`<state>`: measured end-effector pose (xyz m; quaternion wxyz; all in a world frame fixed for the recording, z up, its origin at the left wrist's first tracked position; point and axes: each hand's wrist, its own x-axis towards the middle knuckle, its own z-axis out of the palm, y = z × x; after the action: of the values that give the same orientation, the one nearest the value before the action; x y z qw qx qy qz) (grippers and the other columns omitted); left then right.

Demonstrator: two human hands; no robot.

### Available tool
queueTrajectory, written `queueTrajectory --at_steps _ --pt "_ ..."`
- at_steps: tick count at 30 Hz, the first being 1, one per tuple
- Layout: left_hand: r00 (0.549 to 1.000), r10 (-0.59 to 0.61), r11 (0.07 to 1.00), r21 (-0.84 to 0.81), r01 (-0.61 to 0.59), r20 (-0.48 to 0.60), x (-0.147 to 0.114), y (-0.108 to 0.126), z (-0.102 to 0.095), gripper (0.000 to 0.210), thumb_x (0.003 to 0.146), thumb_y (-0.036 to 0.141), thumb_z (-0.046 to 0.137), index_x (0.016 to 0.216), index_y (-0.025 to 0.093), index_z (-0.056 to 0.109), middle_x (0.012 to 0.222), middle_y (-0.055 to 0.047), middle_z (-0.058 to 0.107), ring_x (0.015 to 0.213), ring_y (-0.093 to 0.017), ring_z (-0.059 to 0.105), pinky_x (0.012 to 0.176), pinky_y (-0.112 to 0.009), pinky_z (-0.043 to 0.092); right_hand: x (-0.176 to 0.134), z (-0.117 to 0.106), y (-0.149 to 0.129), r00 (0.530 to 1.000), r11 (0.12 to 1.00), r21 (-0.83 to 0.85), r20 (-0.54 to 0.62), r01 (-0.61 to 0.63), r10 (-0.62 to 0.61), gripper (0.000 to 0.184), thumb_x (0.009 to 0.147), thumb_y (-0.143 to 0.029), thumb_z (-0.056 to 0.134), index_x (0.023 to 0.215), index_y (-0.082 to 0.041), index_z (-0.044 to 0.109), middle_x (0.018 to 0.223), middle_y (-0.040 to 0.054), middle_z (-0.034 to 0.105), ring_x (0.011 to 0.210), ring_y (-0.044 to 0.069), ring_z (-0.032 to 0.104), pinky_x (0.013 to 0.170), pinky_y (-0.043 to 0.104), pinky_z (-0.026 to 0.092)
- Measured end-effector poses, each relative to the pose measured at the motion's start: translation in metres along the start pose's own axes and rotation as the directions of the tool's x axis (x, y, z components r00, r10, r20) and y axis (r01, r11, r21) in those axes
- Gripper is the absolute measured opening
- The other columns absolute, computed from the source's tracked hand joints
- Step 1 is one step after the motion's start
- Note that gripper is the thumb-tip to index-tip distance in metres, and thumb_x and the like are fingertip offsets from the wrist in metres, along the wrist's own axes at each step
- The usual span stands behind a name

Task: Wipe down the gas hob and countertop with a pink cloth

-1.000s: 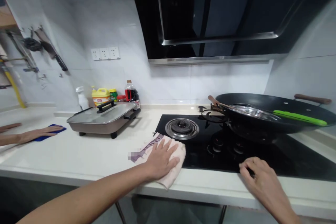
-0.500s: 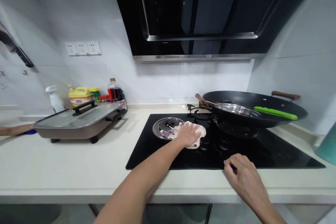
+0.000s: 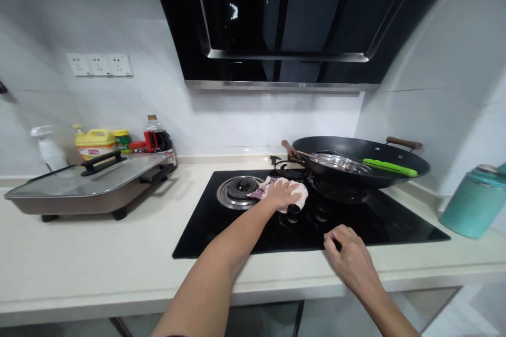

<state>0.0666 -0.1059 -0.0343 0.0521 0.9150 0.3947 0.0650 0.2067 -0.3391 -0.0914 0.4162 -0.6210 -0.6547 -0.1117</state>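
Observation:
My left hand [image 3: 281,195] presses a pinkish-white cloth [image 3: 301,196] onto the black glass gas stove [image 3: 245,231], with its fingers bent over the fabric. A purple patterned corner of the cloth touches the right rim of the left burner [image 3: 227,197]. Just in front of the cloth is a control knob [image 3: 293,212]. At the stove's front edge rests my right hand [image 3: 348,253], loosely curled, with a gap visible between thumb and forefinger and nothing seen in it.
A large black wok [image 3: 336,184] sits over the right burner, holding a metal bowl [image 3: 343,163] and a green-handled utensil [image 3: 389,167]. Left stands a lidded electric pan [image 3: 79,202], bottles [image 3: 158,139] behind it. A teal container [image 3: 472,202] is at right; the range hood [image 3: 284,71] hangs above.
My view has turned to the right. My left hand and the cloth have slid right across the stove, uncovering more of the left burner. Another person's arm at far left has left the view.

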Motion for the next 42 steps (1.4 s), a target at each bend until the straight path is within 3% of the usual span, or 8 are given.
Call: queueTrajectory --at_steps 4,9,19,24,29,34,37,42 --pt "0.999 -0.012 1.000 -0.009 0.012 -0.034 -0.029 0.004 -0.004 0.062 0.101 0.063 0.024 0.158 0.040 0.035 0.166 0.002 0.037 0.151 -0.030 0.028 0.122 -0.056 0.024 -0.002 0.001 0.003 0.999 0.999 0.018 -0.019 -0.041 0.041 0.033 0.101 -0.039 0.044 0.075 -0.023 0.057 0.084 0.0051 0.061 0.084 0.023 0.055 0.082 0.038 0.042" --pt "0.988 -0.120 0.993 -0.017 0.119 -0.101 -0.062 0.009 -0.007 0.057 0.104 0.050 0.023 0.157 0.034 0.036 0.165 -0.004 0.039 0.150 -0.032 0.028 0.121 -0.058 0.024 -0.003 0.001 0.005 0.994 0.997 -0.039 -0.087 -0.072 0.068 0.030 0.096 -0.039 0.048 0.077 -0.022 0.062 0.092 0.0087 0.063 0.089 0.026 0.055 0.084 0.041 0.044" --pt "0.985 -0.141 0.990 -0.026 0.139 -0.103 -0.154 0.008 -0.004 0.062 0.103 0.058 0.022 0.159 0.033 0.034 0.166 -0.005 0.037 0.153 -0.035 0.023 0.121 -0.063 0.024 -0.006 0.006 0.026 0.984 0.979 -0.102 -0.018 -0.177 0.176 0.042 0.093 -0.052 0.044 0.079 -0.023 0.072 0.101 0.0103 0.068 0.094 0.031 0.059 0.080 0.043 0.045" --pt "0.994 -0.086 0.994 -0.067 0.082 -0.062 -0.201 -0.020 -0.014 0.072 0.097 0.077 0.019 0.159 0.043 0.032 0.169 -0.001 0.031 0.156 -0.034 0.020 0.122 -0.067 0.019 -0.008 0.009 0.035 0.981 0.974 -0.126 0.013 -0.190 0.193 0.044 0.092 -0.054 0.044 0.082 -0.024 0.074 0.104 0.0103 0.069 0.096 0.032 0.061 0.079 0.043 0.046" --pt "0.939 -0.338 0.941 -0.041 0.336 -0.062 -0.233 -0.075 -0.041 0.078 0.088 0.086 0.035 0.156 0.047 0.038 0.175 -0.003 0.010 0.158 -0.045 0.006 0.120 -0.070 0.013 -0.008 0.009 0.038 0.970 0.964 -0.126 0.042 -0.232 0.239 0.046 0.090 -0.058 0.044 0.082 -0.024 0.075 0.106 0.0102 0.070 0.098 0.034 0.061 0.079 0.044 0.048" --pt "0.875 -0.480 0.877 -0.039 0.478 -0.063 -0.267 -0.117 -0.061 0.085 0.089 0.084 0.038 0.161 0.040 0.029 0.172 -0.011 0.023 0.155 -0.042 0.024 0.120 -0.065 0.023 -0.007 0.010 0.041 0.966 0.961 -0.136 0.058 -0.241 0.251 0.049 0.088 -0.062 0.042 0.081 -0.026 0.075 0.109 0.0098 0.070 0.100 0.035 0.061 0.081 0.047 0.047" --pt "0.872 -0.485 0.874 -0.035 0.484 -0.065 -0.293 -0.120 -0.061 0.078 0.093 0.079 0.034 0.160 0.040 0.032 0.172 -0.009 0.024 0.155 -0.038 0.026 0.121 -0.061 0.023 -0.007 0.010 0.044 0.970 0.966 -0.124 0.056 -0.229 0.237 0.049 0.087 -0.062 0.042 0.084 -0.027 0.076 0.109 0.0094 0.071 0.099 0.035 0.062 0.080 0.047 0.047" --pt "0.891 -0.435 0.897 0.021 0.441 -0.131 -0.342 -0.098 -0.049 0.072 0.097 0.072 0.036 0.160 0.038 0.036 0.170 -0.010 0.030 0.155 -0.037 0.029 0.122 -0.056 0.026 -0.008 0.008 0.043 0.972 0.969 -0.120 0.071 -0.215 0.224 0.047 0.084 -0.063 0.044 0.084 -0.028 0.076 0.107 0.0085 0.072 0.098 0.037 0.061 0.079 0.050 0.047"
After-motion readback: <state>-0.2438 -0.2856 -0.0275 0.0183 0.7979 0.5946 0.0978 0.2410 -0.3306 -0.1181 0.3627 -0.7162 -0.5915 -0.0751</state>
